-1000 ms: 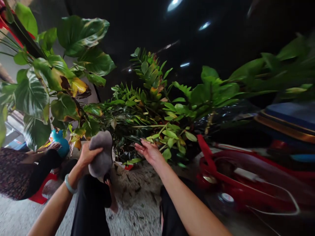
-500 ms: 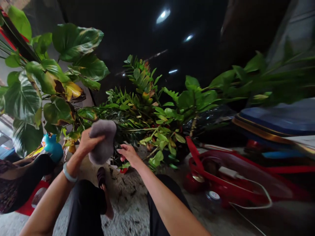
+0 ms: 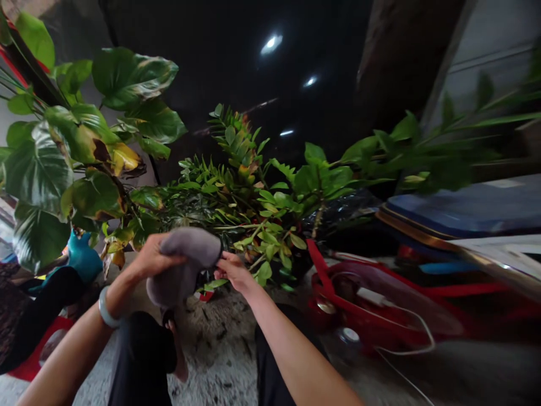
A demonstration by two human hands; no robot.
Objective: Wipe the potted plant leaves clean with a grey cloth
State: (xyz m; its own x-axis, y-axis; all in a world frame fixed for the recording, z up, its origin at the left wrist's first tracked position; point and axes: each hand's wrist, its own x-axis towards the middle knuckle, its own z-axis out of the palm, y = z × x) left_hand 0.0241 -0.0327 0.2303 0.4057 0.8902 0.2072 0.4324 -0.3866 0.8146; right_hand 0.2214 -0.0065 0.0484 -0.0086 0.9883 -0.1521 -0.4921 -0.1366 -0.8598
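Note:
A grey, fuzzy, soft pad (image 3: pixel 192 246) with rounded lobes and a dark edge on its right hangs in front of me, bent over. My left hand (image 3: pixel 155 260) is closed around its left side, thumb lying across the front. At the pad's right end, my right hand (image 3: pixel 234 272) pinches the dark edge between thumb and fingertips. Whether a thin thread is also in that pinch is too small to tell. A pale bracelet (image 3: pixel 106 307) circles my left wrist. Both hands are held above my knees.
Leafy potted plants (image 3: pixel 270 220) stand just beyond my hands, with large leaves (image 3: pixel 38 169) at left. A red basket-like item (image 3: pixel 338 293) with a white cable (image 3: pixel 422 324) is at right, near stacked blue lids (image 3: pixel 456 206). Another person (image 3: pixel 46 304) sits at far left.
The pad has turned from upright to bent over towards the right. My right fingers have come onto its dark edge. The view has swung slightly right.

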